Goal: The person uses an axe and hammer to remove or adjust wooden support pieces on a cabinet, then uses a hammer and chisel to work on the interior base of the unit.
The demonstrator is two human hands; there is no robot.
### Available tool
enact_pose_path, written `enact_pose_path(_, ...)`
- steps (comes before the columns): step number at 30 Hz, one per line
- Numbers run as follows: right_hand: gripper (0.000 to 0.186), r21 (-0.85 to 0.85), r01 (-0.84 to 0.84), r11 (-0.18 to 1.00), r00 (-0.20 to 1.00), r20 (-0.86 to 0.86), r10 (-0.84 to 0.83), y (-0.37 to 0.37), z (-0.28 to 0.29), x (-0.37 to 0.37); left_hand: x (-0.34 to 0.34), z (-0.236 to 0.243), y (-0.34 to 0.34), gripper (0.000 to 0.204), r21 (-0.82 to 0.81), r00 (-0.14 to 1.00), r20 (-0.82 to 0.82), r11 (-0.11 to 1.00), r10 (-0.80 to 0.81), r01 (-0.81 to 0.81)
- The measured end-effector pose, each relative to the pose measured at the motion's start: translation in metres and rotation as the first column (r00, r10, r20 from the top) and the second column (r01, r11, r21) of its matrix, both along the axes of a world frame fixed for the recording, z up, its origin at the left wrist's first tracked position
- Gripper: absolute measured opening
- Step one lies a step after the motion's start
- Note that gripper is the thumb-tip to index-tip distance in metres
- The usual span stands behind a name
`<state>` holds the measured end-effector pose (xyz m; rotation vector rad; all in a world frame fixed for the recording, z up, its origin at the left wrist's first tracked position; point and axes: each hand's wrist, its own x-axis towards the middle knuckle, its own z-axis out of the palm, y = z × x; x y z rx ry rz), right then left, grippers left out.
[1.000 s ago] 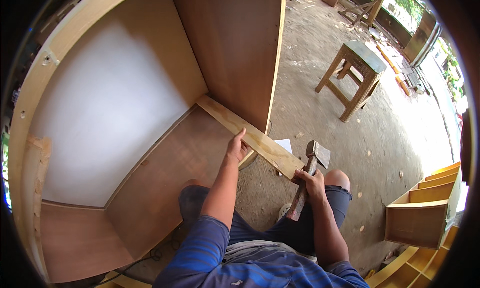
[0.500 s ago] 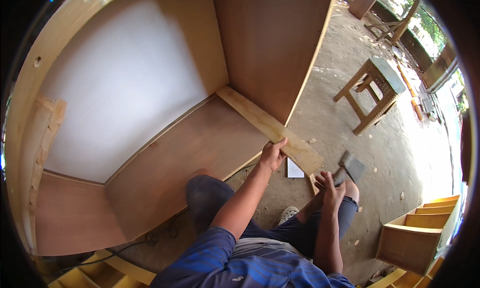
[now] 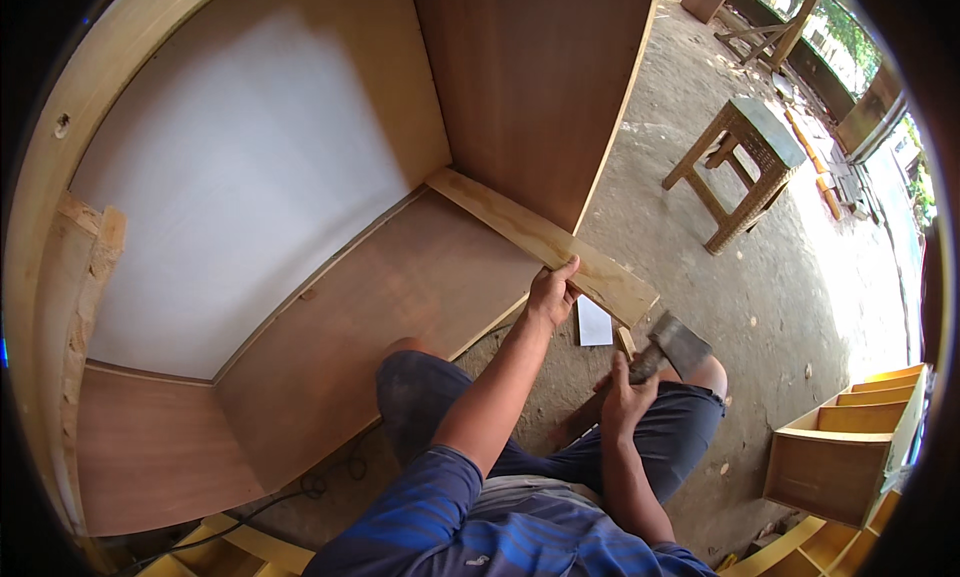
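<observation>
My left hand point(image 3: 553, 292) grips a pale wooden strip point(image 3: 490, 217) that lies diagonally from the inner corner of a large plywood cabinet point(image 3: 520, 77) out past its front edge. Below the strip's outer end, my right hand point(image 3: 625, 402) is closed on the handle of a hatchet point(image 3: 678, 342), whose grey metal head sits by my knee; the blurred handle angles down to the left. A white sheet point(image 3: 595, 320) lies on the floor under the strip, beside a small wooden piece point(image 3: 625, 339). The cabinet has a white back panel and a brown lower panel point(image 3: 360, 297).
A stool point(image 3: 733, 172) stands on the concrete floor to the upper right. Wooden frames point(image 3: 775, 32) are farther back. A yellow-edged shelf unit point(image 3: 825, 462) stands at lower right, with another point(image 3: 230, 557) at lower left. A black cable point(image 3: 300, 492) runs beside the cabinet.
My left hand is farther right along the strip. My right hand has left the strip's end and moved lower with the hatchet. The strip's outer end now sits farther right and higher in view.
</observation>
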<state>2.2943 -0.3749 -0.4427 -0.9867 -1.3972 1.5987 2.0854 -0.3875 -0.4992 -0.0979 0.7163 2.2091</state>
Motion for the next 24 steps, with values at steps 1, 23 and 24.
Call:
enact_pose_path(1, 0.03, 0.036, 0.063, 0.997, 0.997, -0.044, -0.061, 0.001, 0.002, 0.0, 0.0, 0.0, 0.0, 0.025, -0.028, 1.0, 0.001, 1.0, 0.013, -0.013)
enact_pose_path(23, 0.035, -0.029, -0.036, 0.999, 0.975, 0.218, 0.041, 0.005, -0.008, -0.003, 0.003, -0.005, 0.006, 0.03, -0.07, 1.0, -0.001, 0.997, -0.023, 0.023)
enact_pose_path(24, 0.035, 0.004, -0.086, 0.996, 0.984, 0.158, 0.084, 0.005, -0.008, -0.001, 0.003, -0.004, 0.007, 0.03, -0.056, 0.999, -0.019, 0.998, -0.042, 0.04)
